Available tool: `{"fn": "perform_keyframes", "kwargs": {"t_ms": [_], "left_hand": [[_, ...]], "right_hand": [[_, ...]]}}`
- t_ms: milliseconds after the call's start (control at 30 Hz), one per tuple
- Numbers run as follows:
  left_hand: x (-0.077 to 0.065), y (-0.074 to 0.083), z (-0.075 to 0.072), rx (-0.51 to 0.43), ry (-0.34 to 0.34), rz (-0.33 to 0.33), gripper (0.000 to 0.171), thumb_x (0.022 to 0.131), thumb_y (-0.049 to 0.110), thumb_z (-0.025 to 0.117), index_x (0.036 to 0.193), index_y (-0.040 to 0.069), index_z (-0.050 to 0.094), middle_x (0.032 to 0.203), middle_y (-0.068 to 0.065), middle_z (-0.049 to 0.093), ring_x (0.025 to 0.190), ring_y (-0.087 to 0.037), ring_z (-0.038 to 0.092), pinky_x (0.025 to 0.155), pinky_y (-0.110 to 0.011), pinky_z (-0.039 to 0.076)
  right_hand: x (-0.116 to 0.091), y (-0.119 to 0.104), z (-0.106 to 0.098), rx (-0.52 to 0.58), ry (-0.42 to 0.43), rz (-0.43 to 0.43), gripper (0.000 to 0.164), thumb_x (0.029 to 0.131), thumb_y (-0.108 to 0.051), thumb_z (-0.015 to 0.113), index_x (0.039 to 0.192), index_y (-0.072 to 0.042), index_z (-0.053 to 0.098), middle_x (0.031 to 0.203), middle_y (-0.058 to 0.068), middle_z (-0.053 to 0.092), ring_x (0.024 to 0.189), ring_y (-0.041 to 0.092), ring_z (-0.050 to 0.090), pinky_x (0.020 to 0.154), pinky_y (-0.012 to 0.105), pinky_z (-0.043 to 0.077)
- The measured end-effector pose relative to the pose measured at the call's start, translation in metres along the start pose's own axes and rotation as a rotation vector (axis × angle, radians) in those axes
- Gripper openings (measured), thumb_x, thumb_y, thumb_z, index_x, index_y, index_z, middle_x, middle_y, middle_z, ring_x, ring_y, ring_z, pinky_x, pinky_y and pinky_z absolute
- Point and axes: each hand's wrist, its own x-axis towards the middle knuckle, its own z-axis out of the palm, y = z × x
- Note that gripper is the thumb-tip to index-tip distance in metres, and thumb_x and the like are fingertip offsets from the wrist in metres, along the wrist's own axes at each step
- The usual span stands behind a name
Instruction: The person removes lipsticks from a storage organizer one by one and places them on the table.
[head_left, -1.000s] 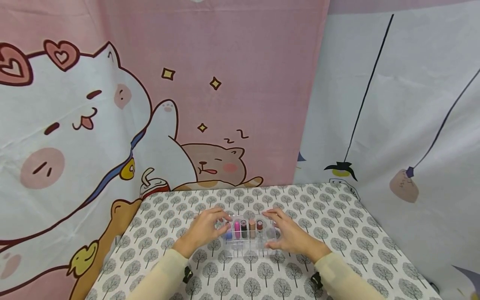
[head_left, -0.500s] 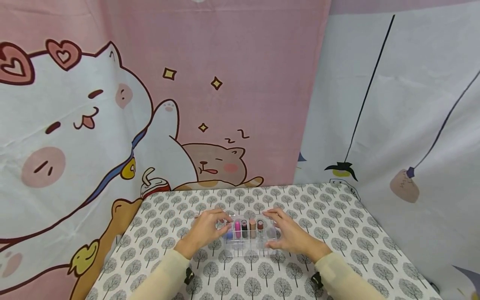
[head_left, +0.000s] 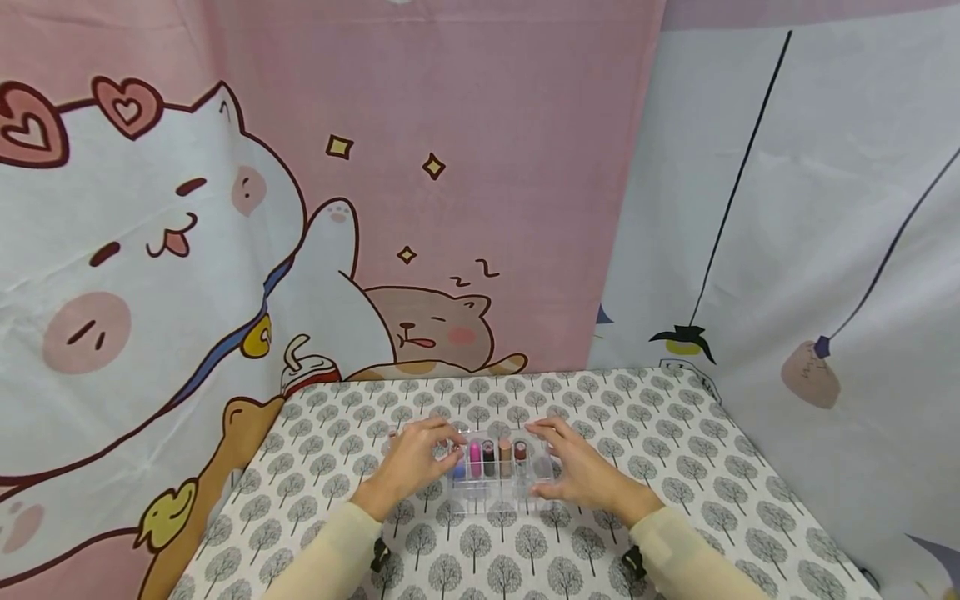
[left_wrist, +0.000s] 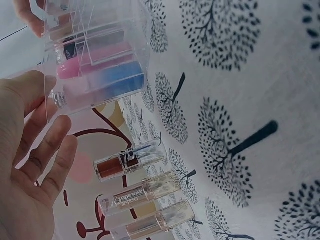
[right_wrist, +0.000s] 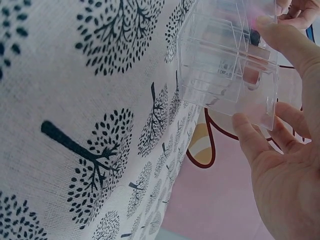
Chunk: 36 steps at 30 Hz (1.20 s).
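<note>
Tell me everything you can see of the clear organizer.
The clear organizer looks like rigid transparent plastic, roughly rectangular, with thin dividers forming slots. It sits upright, apparently resting on the tree-print cloth. From the person's left, it holds a blue-bottomed tube, pink tube, black tube, tan tube and dark red-topped tube; no tube shows in the right-end slot. The left hand and right hand hold its ends.

Left grip (fingers bent) faces the right grip.
</note>
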Motion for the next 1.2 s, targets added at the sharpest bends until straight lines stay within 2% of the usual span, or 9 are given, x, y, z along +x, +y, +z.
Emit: {"fn": "perform_keyframes", "kwargs": {"t_ms": [300,500,633,800,1000,1200], "left_hand": [[-0.0018,0.0001,0.0015,-0.002,0.031,-0.038,0.021,0.098,0.020,0.096,0.118,0.017,0.089,0.126,-0.001,0.074,0.099,-0.021,0.080,0.077,-0.018,0.068],[-0.0020,0.0018,0.0017,-0.007,0.015,-0.100,0.020,0.099,0.021,0.095,0.118,0.016,0.089,0.134,-0.004,0.071,0.104,-0.019,0.078,0.080,-0.021,0.069],[-0.0006,0.0037,0.0010,-0.015,-0.001,-0.122,0.020,0.098,0.021,0.096,0.116,0.016,0.089,0.136,-0.006,0.072,0.104,-0.019,0.078,0.078,-0.019,0.068],[0.0004,0.0047,0.0019,-0.034,-0.014,-0.141,0.018,0.095,0.019,0.098,0.110,0.017,0.087,0.137,-0.006,0.072,0.105,-0.020,0.077,0.082,-0.020,0.068],[0.0007,0.0065,0.0012,-0.026,-0.014,-0.127,0.017,0.094,0.017,0.098,0.107,0.018,0.088,0.135,-0.001,0.071,0.107,-0.024,0.078,0.087,-0.027,0.071],[0.0023,0.0065,0.0007,0.018,-0.013,-0.064,0.017,0.094,0.017,0.099,0.108,0.018,0.089,0.121,0.002,0.075,0.098,-0.014,0.075,0.083,-0.024,0.070]], "right_hand": [[0.0014,-0.0020,-0.0015,-0.002,0.000,0.002,0.108,0.088,-0.031,0.104,0.177,-0.010,0.045,0.176,0.018,0.045,0.139,0.051,0.073,0.114,0.052,0.070],[0.0018,-0.0017,-0.0015,-0.023,0.005,-0.002,0.109,0.088,-0.032,0.104,0.177,-0.011,0.045,0.176,0.017,0.046,0.138,0.049,0.074,0.114,0.053,0.070],[0.0020,-0.0009,-0.0011,-0.033,0.009,-0.004,0.109,0.088,-0.032,0.104,0.177,-0.011,0.045,0.176,0.016,0.046,0.139,0.047,0.073,0.114,0.052,0.070],[0.0014,-0.0009,-0.0004,-0.023,0.007,0.001,0.109,0.088,-0.032,0.104,0.177,-0.011,0.045,0.176,0.016,0.046,0.139,0.048,0.073,0.114,0.051,0.070],[0.0005,-0.0022,0.0000,-0.004,0.004,0.008,0.109,0.088,-0.030,0.104,0.177,-0.010,0.045,0.176,0.017,0.046,0.139,0.050,0.073,0.113,0.051,0.070],[0.0004,-0.0018,0.0003,-0.012,0.008,-0.008,0.109,0.088,-0.029,0.104,0.176,-0.008,0.044,0.176,0.018,0.046,0.139,0.049,0.073,0.114,0.051,0.070]]}}
